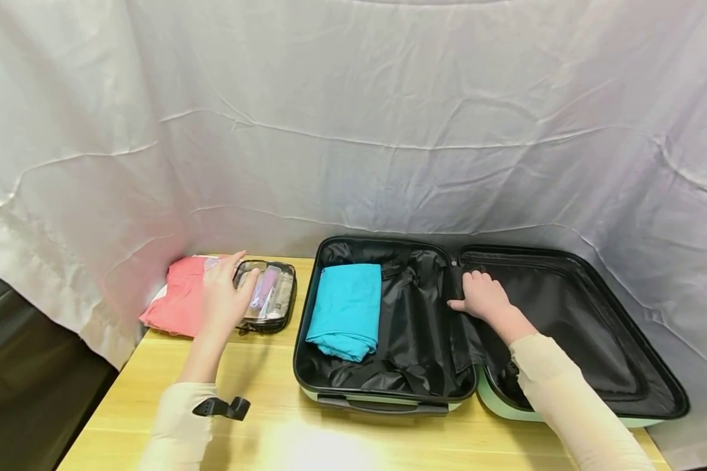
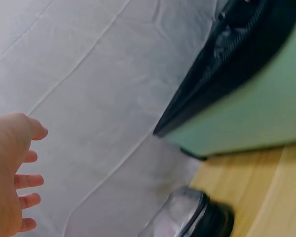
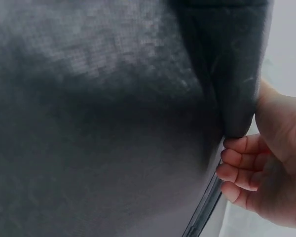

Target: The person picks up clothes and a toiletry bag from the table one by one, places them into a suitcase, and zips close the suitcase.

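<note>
An open suitcase (image 1: 308,386) with a pale green shell and black lining lies spread on the table. In its left half sits a folded turquoise cloth (image 1: 347,307). My right hand (image 1: 488,297) is at the fold between the halves, gripping the edge of a black lining flap (image 1: 461,343); the right wrist view shows the fingers curled at the fabric's edge. My left hand (image 1: 220,297) hovers with spread fingers near a clear zip pouch (image 1: 278,294) of small toiletries and a folded pink cloth (image 1: 179,297), holding nothing.
The suitcase's right half (image 1: 571,327) reaches toward the table's right edge. A carry handle (image 1: 383,407) faces the front of the wooden table (image 1: 259,418). Grey-white curtains (image 1: 353,131) hang close behind and at both sides.
</note>
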Demonstrator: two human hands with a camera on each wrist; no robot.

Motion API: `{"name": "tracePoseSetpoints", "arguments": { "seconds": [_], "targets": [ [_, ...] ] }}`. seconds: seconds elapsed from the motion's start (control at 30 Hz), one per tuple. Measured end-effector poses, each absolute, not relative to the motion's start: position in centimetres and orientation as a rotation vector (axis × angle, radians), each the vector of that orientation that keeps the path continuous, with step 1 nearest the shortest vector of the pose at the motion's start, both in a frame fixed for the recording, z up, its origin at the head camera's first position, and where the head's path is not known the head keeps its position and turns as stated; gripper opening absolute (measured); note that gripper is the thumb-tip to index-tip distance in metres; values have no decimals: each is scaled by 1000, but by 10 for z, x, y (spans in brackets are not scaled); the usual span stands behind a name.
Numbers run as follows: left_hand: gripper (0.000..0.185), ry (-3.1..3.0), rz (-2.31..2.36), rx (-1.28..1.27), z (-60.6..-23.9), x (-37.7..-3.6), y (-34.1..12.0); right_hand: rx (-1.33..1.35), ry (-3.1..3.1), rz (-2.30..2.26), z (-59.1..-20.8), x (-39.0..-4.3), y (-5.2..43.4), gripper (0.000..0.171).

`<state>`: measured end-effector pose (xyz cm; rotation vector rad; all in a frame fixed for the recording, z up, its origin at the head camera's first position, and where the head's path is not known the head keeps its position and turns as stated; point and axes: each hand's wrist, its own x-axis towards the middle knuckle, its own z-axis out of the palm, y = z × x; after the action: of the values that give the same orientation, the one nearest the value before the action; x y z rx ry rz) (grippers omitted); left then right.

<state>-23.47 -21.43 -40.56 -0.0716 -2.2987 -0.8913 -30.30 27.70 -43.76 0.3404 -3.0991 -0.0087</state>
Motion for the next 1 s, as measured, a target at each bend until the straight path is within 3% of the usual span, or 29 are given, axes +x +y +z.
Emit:
{"name": "tracePoseSetpoints", "arguments": {
  "seconds": [0.37,1.0],
  "targets": [
    [50,-2417,-685,34,-411,-224,-255,353,-3066,-108,-435,-303,273,69],
    [59,-2670,-454,255,-459,-241,-337,334,-3058,-95,-436,-299,270,67]
  ]
}}
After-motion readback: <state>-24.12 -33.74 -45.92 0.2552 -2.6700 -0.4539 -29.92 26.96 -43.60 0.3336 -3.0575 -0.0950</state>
